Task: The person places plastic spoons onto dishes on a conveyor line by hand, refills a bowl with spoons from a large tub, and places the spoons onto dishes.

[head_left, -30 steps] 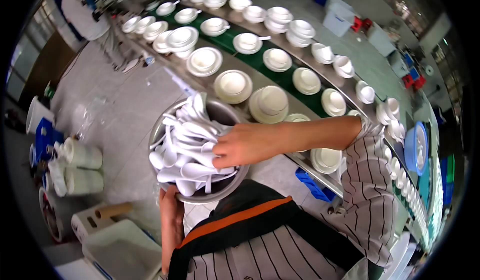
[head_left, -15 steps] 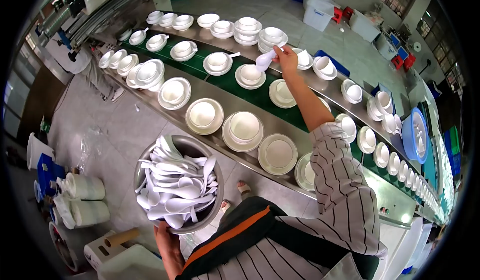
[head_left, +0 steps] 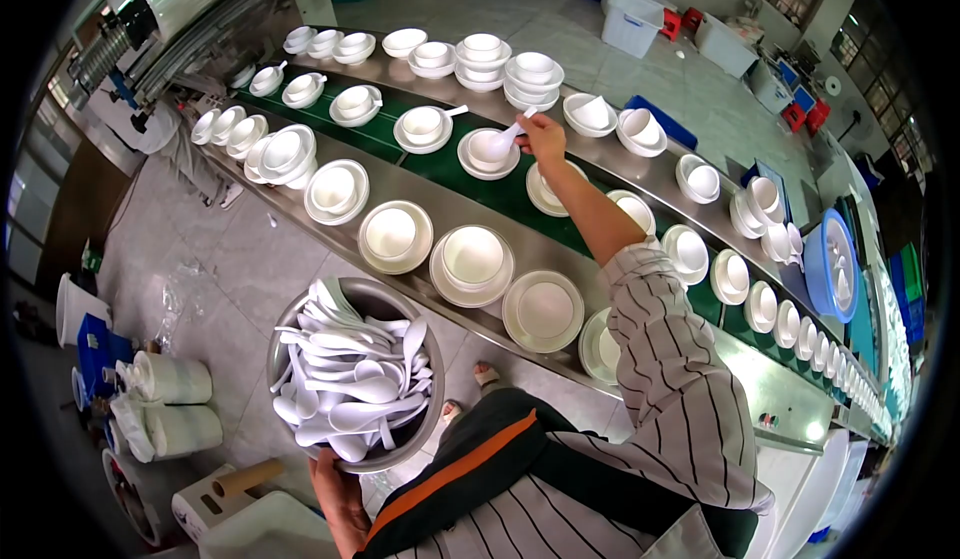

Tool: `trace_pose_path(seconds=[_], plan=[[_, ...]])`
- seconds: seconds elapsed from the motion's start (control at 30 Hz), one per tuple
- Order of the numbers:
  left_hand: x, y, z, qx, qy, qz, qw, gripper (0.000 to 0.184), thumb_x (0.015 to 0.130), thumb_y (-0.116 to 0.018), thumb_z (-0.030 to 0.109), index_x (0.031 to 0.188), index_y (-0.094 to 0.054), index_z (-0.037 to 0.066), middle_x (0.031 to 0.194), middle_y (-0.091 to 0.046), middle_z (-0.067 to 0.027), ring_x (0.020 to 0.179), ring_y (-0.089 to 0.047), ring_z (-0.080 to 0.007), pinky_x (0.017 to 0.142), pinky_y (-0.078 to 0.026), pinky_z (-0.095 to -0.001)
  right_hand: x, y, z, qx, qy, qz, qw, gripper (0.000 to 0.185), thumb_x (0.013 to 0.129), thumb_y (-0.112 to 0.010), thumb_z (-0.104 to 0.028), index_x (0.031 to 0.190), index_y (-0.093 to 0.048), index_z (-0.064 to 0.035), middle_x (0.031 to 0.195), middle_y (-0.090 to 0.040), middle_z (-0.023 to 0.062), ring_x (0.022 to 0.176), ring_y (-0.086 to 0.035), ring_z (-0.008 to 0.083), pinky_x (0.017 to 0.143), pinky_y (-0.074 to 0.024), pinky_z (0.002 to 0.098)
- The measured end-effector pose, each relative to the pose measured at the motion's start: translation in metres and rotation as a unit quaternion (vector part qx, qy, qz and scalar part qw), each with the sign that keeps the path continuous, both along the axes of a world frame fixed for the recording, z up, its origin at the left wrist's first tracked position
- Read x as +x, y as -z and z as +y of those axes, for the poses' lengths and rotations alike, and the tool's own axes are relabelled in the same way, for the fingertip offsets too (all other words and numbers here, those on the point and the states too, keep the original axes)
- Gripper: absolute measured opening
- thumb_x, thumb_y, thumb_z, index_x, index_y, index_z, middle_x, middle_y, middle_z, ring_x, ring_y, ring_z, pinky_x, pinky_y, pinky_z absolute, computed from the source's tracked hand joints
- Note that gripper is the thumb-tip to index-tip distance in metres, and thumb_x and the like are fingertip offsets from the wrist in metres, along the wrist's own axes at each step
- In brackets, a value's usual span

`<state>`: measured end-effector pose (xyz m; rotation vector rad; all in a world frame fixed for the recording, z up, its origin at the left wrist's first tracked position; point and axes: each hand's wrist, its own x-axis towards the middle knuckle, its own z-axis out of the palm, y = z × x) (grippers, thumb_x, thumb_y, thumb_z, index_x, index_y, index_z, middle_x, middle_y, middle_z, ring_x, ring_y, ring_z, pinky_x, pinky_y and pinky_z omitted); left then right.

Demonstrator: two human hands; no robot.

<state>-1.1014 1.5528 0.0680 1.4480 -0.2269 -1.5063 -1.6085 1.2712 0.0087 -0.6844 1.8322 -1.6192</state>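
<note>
Between the fingers of my right hand (head_left: 543, 139) is the handle of a white soup spoon (head_left: 508, 140). Its bowl end reaches into or over a small white bowl (head_left: 482, 149) that sits nested in a wider dish on the green conveyor belt (head_left: 425, 166). My left hand (head_left: 335, 494) grips the near rim of a round metal basin (head_left: 437, 379), thumb at the rim and the other fingers mostly hidden beneath. Several white soup spoons (head_left: 365, 389) lie heaped in that basin. Farther left on the belt, a nested bowl set (head_left: 422, 129) has a spoon handle sticking out.
Steel ledges (head_left: 390, 284) flank the belt, bearing stacked bowls and plates (head_left: 543, 311). At the right stands a blue tub (head_left: 828, 264). A wrapping machine (head_left: 190, 39) is at the upper left, with another person's legs (head_left: 200, 164) beside it. White rolls (head_left: 175, 379) lie lower left.
My right hand has lowered slightly and moved left, bringing the spoon down to the small bowl. Dishes on the belt appear shifted a little left. My left hand stays at the basin.
</note>
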Motion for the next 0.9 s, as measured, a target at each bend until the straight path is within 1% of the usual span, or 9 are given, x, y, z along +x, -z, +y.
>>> trace_pose_path(seconds=[0.17,0.43,0.5,0.53,0.6,0.67,0.73,0.8,0.9], plan=[[0.002,0.001,0.002,-0.005,0.003,-0.008,1.0,0.043,0.072,-0.046,0.004,0.115,-0.048,-0.001,0.106,-0.055,-0.0125,0.094,-0.056,-0.0254,0.083,-0.046,-0.0381,-0.058,-0.017,0.018,-0.172,-0.013,-0.055,0.984,0.012,0.081,-0.067,-0.01,0.078,-0.061,-0.0009,0.071,-0.063,0.007,0.065,-0.063,0.0133,0.058,-0.0533,0.0232],[0.027,0.003,0.005,-0.032,0.046,-0.009,0.998,0.045,0.073,-0.049,0.006,0.117,-0.048,-0.002,0.107,-0.056,-0.0124,0.095,-0.056,-0.0248,0.085,-0.046,-0.0377,-0.084,0.001,0.089,-0.044,0.007,-0.046,0.998,0.013,0.08,-0.063,-0.002,0.089,-0.061,0.0072,0.078,-0.065,0.0152,0.068,-0.066,0.0202,0.064,-0.057,0.0257],[0.034,-0.001,0.0,-0.044,0.071,0.02,0.996,0.05,0.072,-0.048,0.002,0.121,-0.045,-0.004,0.109,-0.055,-0.0131,0.094,-0.056,-0.0244,0.085,-0.045,-0.0358,-0.089,0.013,0.098,0.09,-0.04,0.148,0.984,0.021,0.073,-0.072,-0.016,0.085,-0.067,0.0014,0.076,-0.067,0.0136,0.059,-0.065,0.0133,0.053,-0.0528,0.0264],[0.032,-0.009,-0.004,-0.042,0.077,0.01,0.996,0.048,0.071,-0.049,0.002,0.119,-0.046,-0.005,0.107,-0.056,-0.0129,0.094,-0.056,-0.0241,0.085,-0.045,-0.0349,-0.091,0.01,0.102,0.214,-0.039,0.231,0.948,0.029,0.068,-0.076,-0.026,0.085,-0.069,-0.003,0.078,-0.068,0.0134,0.064,-0.067,0.0189,0.059,-0.0529,0.0321],[0.031,-0.025,-0.015,-0.058,0.113,-0.009,0.992,0.051,0.071,-0.052,0.004,0.121,-0.045,-0.004,0.11,-0.056,-0.0129,0.096,-0.056,-0.0236,0.085,-0.045,-0.0344,-0.09,-0.006,0.117,0.181,-0.079,0.442,0.875,0.044,0.065,-0.076,-0.036,0.097,-0.066,-0.0062,0.091,-0.067,0.0142,0.09,-0.062,0.0334,0.081,-0.0484,0.0405],[0.024,-0.042,-0.021,-0.096,0.179,-0.045,0.978,0.054,0.071,-0.054,0.006,0.124,-0.044,-0.003,0.113,-0.054,-0.0126,0.098,-0.055,-0.0231,0.085,-0.044,-0.034,-0.101,-0.032,0.134,0.19,-0.046,0.581,0.79,0.058,0.063,-0.077,-0.038,0.11,-0.061,-0.0078,0.096,-0.065,0.016,0.091,-0.062,0.0316,0.083,-0.0481,0.0413],[0.002,-0.068,-0.02,-0.077,0.192,-0.091,0.974,0.052,0.073,-0.054,0.008,0.123,-0.045,-0.002,0.11,-0.055,-0.0111,0.098,-0.055,-0.022,0.086,-0.043,-0.0336,-0.097,-0.098,0.172,0.151,-0.048,0.593,0.789,0.056,0.068,-0.074,-0.039,0.112,-0.061,-0.007,0.1,-0.065,0.0177,0.092,-0.062,0.032,0.082,-0.0491,0.0402],[-0.015,-0.08,-0.022,-0.082,0.244,-0.104,0.961,0.056,0.072,-0.053,0.005,0.127,-0.043,-0.002,0.111,-0.055,-0.0113,0.098,-0.054,-0.022,0.084,-0.043,-0.0324,-0.103,-0.143,0.221,0.023,-0.088,0.506,0.858,0.047,0.076,-0.071,-0.037,0.111,-0.061,-0.0052,0.092,-0.067,0.0124,0.082,-0.065,0.0241,0.076,-0.0508,0.034],[-0.078,-0.097,-0.012,-0.153,0.347,-0.101,0.92,0.047,0.074,-0.049,0.006,0.121,-0.047,-0.003,0.11,-0.056,-0.0112,0.097,-0.055,-0.0208,0.085,-0.043,-0.03,-0.071,-0.225,0.33,0.118,-0.254,0.29,0.915,0.039,0.088,-0.061,-0.033,0.117,-0.058,-0.0069,0.095,-0.063,0.0053,0.08,-0.057,0.011,0.072,-0.0479,0.026]])
